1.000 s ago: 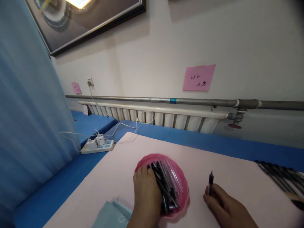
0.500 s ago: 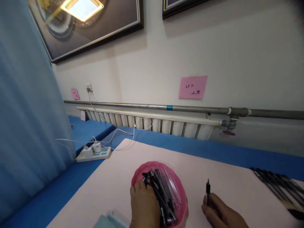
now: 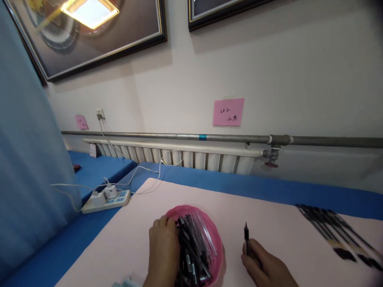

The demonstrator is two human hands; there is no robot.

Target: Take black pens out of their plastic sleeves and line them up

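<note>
My right hand pinches a pen with a dark grip and a clear barrel, its tip pointing up. At the left rim of a pink bowl is my left hand, its fingers curled over the edge. What those fingers hold, if anything, is hidden. Black pen parts and clear plastic tubes fill the bowl. To the right, several black pens lie in a row on the pink sheet.
A power strip with white plugs and cables sits on the blue surface at left. The blue curtain hangs beside it. Behind are a radiator and a pipe. Light blue material shows at the bottom edge.
My left hand has moved from over the bowl's contents to its left rim. The right hand still holds the pen upright. The whole view has shifted, bringing more of the pen row in.
</note>
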